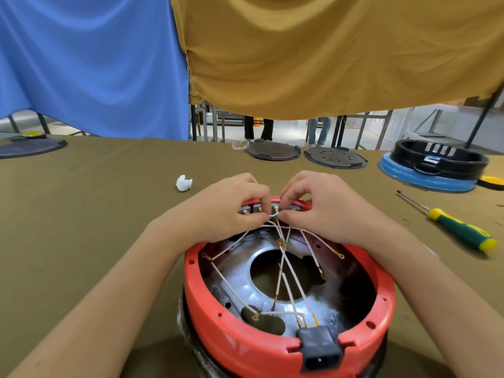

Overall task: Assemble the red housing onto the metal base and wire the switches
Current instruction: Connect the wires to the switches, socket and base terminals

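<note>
Low in the centre of the frame, the red housing (289,317) sits over the metal base (240,282) on the table (95,214). At its far rim, the left hand (231,205) and right hand (319,205) both pinch a white wire (273,214) by the switches (256,210). A screwdriver (450,225) lies at right.

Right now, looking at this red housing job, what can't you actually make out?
- Head view: the switch terminals at the far rim of the round red plastic housing, mostly covered by both hands (left hand, right hand).
- Which thin white wire end is being pinched: too small.
- The housing's near edge: cut off by the frame bottom.
</note>
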Demonstrator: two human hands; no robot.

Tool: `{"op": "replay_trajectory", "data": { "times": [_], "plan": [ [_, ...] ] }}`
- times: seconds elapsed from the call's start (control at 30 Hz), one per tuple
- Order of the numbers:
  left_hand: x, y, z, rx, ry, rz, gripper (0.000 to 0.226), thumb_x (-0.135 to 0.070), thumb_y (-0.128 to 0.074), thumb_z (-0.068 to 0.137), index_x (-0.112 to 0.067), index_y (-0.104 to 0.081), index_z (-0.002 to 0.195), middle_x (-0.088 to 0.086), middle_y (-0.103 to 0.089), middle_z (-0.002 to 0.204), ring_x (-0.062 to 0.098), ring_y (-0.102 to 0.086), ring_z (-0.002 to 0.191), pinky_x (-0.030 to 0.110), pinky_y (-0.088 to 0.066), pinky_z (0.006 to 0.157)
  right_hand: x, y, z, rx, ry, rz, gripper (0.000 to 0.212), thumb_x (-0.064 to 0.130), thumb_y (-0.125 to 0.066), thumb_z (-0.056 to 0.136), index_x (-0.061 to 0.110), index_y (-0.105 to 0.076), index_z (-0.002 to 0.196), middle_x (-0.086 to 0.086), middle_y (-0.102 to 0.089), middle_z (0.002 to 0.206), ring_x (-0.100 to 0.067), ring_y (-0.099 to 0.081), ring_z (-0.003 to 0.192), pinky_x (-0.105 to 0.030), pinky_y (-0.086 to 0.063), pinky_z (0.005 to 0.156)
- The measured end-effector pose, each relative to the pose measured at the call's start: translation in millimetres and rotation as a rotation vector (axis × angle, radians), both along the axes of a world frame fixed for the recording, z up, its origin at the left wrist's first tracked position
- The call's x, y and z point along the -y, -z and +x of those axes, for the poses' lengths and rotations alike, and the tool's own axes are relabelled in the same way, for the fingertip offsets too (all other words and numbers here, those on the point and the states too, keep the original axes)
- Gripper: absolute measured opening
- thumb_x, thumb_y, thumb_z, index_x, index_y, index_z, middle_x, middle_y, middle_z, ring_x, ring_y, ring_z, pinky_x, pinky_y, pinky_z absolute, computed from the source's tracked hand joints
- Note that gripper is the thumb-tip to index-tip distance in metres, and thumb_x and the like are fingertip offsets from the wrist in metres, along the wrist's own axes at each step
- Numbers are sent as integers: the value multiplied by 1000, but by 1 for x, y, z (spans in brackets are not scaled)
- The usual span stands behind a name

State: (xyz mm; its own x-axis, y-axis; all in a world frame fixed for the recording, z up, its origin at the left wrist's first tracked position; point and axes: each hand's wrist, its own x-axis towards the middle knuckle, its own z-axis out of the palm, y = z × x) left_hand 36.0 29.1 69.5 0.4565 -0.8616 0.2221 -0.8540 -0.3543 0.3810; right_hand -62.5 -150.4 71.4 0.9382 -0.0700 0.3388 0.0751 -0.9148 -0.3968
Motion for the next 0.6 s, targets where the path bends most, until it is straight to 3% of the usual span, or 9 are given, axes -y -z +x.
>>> {"op": "replay_trajectory", "data": {
  "times": [0.37,0.6],
  "plan": [
    [-1,1,1,-10,1,-15,7,-33,-64,95,-39,-63,92,-11,-52,108,7,-55,97,36,-46,94,-1,0,1,13,3,-28,3,30,-77,81,27,-76,80,19,-61,102,1,-58,92,-19,-46,82],
    [0,1,2,24,-31,-61,10,-33,-71,90,-30,-61,91,-6,-61,100,12,-58,98,41,-47,93,-1,0,1,20,-1,-34,5,30,-78,81,25,-77,84,18,-62,103,-1,-58,93,-18,-45,82]
  ]
}}
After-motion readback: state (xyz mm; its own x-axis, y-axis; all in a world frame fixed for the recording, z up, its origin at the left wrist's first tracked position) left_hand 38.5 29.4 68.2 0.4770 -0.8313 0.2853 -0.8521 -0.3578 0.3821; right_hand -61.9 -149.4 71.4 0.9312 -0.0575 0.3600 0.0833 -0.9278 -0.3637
